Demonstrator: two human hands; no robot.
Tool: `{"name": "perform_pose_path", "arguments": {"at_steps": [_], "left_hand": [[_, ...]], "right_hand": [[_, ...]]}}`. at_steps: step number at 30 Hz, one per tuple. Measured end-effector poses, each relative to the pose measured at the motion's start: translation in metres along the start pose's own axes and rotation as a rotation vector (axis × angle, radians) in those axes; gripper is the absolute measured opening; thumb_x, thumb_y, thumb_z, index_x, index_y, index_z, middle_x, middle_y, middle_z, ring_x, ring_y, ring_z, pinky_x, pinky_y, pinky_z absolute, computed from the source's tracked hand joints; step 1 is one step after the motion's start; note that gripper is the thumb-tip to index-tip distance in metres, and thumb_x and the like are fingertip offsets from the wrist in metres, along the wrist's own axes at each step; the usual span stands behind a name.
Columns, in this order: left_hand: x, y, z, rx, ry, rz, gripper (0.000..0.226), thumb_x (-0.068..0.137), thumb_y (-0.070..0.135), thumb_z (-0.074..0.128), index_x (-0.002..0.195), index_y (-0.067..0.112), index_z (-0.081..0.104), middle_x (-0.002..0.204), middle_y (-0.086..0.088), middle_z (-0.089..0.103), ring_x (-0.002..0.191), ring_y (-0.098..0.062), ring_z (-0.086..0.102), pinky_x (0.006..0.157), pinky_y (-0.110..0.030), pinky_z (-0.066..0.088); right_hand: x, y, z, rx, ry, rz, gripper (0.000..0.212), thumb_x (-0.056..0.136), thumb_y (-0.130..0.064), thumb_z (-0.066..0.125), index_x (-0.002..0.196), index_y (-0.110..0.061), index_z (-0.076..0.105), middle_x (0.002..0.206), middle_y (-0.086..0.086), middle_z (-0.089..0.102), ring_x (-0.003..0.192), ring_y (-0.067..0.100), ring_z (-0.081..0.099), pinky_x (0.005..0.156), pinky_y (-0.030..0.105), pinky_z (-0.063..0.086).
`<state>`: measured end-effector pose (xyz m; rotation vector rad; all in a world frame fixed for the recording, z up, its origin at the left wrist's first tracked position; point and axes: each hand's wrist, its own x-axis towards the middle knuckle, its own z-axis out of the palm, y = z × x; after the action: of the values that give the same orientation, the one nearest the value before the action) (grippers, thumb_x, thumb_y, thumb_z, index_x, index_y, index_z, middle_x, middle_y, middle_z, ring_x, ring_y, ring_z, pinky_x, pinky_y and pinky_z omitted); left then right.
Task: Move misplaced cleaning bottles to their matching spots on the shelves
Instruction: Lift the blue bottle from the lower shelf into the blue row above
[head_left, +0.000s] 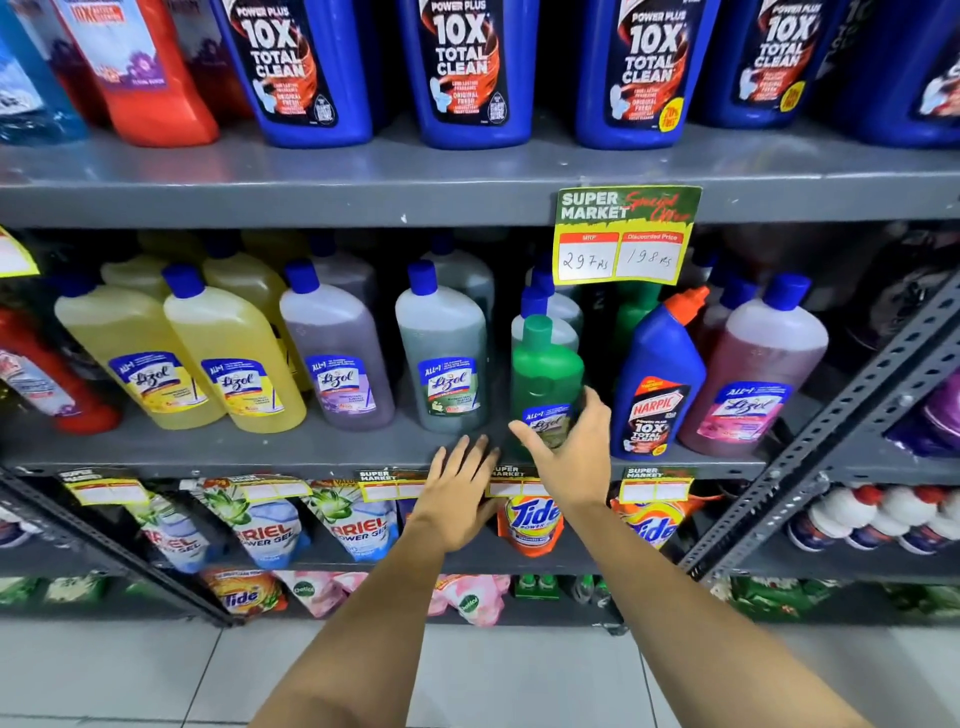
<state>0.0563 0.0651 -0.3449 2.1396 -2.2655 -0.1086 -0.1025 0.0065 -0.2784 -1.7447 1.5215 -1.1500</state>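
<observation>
A green Lizol bottle (545, 371) with a green cap stands upright on the middle shelf (260, 447). My right hand (569, 457) is wrapped around its lower part, thumb on the left, fingers on the right. My left hand (457, 493) hovers open just below the shelf edge, left of that bottle, fingers spread and touching nothing. To the right stands a blue Harpic bottle (657, 379) with an orange cap, among the Lizol bottles. A grey-green Lizol bottle (444, 358) stands to the left.
Yellow Lizol bottles (228, 358), a purple one (335, 358) and a pink one (753, 374) line the same shelf. Large blue Harpic bottles (467, 73) fill the top shelf. A price tag (626, 236) hangs above. Detergent pouches (530, 519) sit below. A slanted metal upright (831, 441) stands right.
</observation>
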Motion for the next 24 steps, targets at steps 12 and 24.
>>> {"name": "perform_pose_path", "arguments": {"at_steps": [12,24], "left_hand": [[0.002,0.005,-0.004,0.047,-0.067,-0.037,0.067,0.102,0.050,0.029,0.155,0.019,0.000,0.163,-0.004,-0.007,0.147,-0.025,-0.010,0.118,-0.047,-0.003],[-0.002,0.004,-0.007,0.042,-0.069,-0.016,0.071,0.100,0.055,0.027,0.155,0.019,-0.001,0.162,-0.004,-0.008,0.147,-0.024,-0.011,0.118,-0.046,-0.004]], "right_hand": [[0.029,0.030,-0.053,0.093,0.521,0.010,0.077,0.077,-0.026,0.070,0.141,-0.001,0.035,0.143,0.023,0.035,0.132,0.032,0.031,0.112,0.030,0.020],[0.060,0.045,-0.056,0.026,0.237,0.199,0.118,0.062,-0.033,0.089,0.150,-0.008,0.016,0.147,0.013,0.036,0.135,0.032,0.039,0.109,0.042,0.036]]}}
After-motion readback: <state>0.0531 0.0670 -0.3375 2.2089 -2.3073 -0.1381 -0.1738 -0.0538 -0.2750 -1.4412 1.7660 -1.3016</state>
